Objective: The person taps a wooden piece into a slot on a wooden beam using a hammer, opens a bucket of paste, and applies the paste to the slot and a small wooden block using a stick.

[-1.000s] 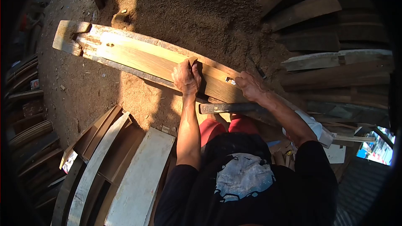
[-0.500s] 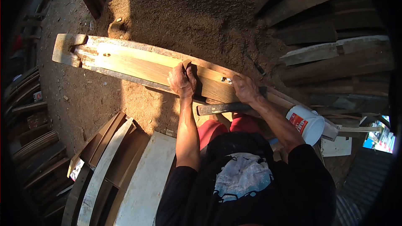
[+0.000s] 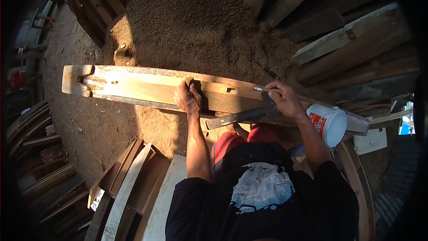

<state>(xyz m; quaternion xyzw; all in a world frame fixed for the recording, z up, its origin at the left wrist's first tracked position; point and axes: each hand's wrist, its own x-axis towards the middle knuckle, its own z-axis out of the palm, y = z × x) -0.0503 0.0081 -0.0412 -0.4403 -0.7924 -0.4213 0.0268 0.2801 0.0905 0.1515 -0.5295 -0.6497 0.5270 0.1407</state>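
A long wooden beam (image 3: 147, 72) lies crosswise before me, with a paler board (image 3: 156, 90) along its top. A rectangular hole (image 3: 231, 90) is cut through this board. My left hand (image 3: 188, 99) is closed around a brown piece of wood (image 3: 189, 81), mostly hidden by the fingers, above the board. To the right of the hole, my right hand (image 3: 287, 101) pinches a thin stick (image 3: 270, 90) with a white-smeared tip. A hammer (image 3: 236, 118) lies close by, its handle pointing left and its dark head beside my right fingers.
A white bucket (image 3: 334, 127) with a red label stands at the right. Stacked planks (image 3: 352, 40) fill the upper right, and more boards (image 3: 129, 187) lean at the lower left. Sawdust (image 3: 187, 27) covers the ground beyond the beam.
My right hand has moved right, away from the hole, and the stick with its white tip now shows. My left hand still grips the wood piece. The camera view has turned slightly.
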